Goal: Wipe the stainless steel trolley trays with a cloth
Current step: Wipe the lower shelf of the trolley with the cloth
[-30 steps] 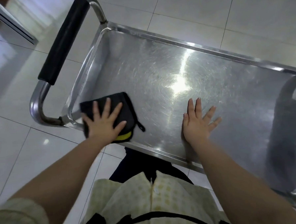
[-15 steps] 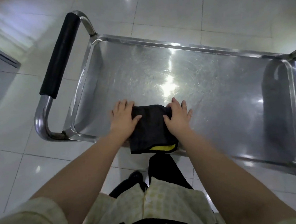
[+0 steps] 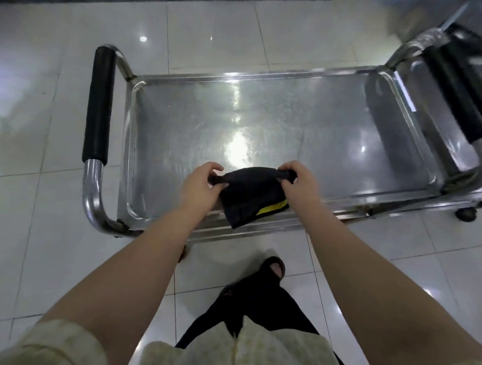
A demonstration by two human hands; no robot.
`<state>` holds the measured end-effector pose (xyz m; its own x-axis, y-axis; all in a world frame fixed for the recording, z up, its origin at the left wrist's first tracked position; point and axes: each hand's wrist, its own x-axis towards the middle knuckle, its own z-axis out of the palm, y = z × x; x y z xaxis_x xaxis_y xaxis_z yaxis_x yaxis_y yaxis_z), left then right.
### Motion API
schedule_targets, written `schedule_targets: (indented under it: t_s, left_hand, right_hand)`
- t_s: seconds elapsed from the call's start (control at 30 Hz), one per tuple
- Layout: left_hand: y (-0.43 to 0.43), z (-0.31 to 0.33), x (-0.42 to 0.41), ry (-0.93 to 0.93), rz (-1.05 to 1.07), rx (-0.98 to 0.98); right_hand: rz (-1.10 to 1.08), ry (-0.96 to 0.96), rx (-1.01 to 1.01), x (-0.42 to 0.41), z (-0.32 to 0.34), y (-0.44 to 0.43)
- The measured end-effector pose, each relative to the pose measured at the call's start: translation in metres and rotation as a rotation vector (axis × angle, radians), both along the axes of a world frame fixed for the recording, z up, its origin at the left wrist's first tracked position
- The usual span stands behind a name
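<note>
A stainless steel trolley tray (image 3: 300, 117) stretches across the view in front of me, shiny and bare. A black cloth with a yellow edge (image 3: 250, 195) hangs over the tray's near rim, lifted off the steel. My left hand (image 3: 199, 186) pinches its left top corner. My right hand (image 3: 297, 183) pinches the right top corner. The cloth is stretched between both hands and droops toward me.
A black-padded push handle (image 3: 99, 106) curves off the trolley's left end, and a second one (image 3: 458, 92) off the right end. A caster wheel (image 3: 465, 214) shows at the lower right. White floor tiles surround the trolley; my foot (image 3: 273, 267) stands just before it.
The cloth went from flat under my left hand to the tray's near middle, then both hands took its corners and lifted it. My view pulled back and higher.
</note>
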<state>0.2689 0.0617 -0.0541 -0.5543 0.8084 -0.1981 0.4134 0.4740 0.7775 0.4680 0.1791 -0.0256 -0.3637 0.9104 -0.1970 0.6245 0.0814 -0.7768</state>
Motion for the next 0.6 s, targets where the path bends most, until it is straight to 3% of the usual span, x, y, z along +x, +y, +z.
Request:
schedule_targets:
  t_s: [0.27, 0.6]
  left_hand:
    - [-0.006, 0.061, 0.024, 0.191, -0.18, 0.152]
    - [-0.018, 0.088, 0.077, 0.408, -0.458, 0.252]
  right_hand:
    - [-0.005, -0.019, 0.123, 0.048, 0.048, -0.022]
    - [0.201, -0.448, 0.507, 0.096, 0.076, -0.056]
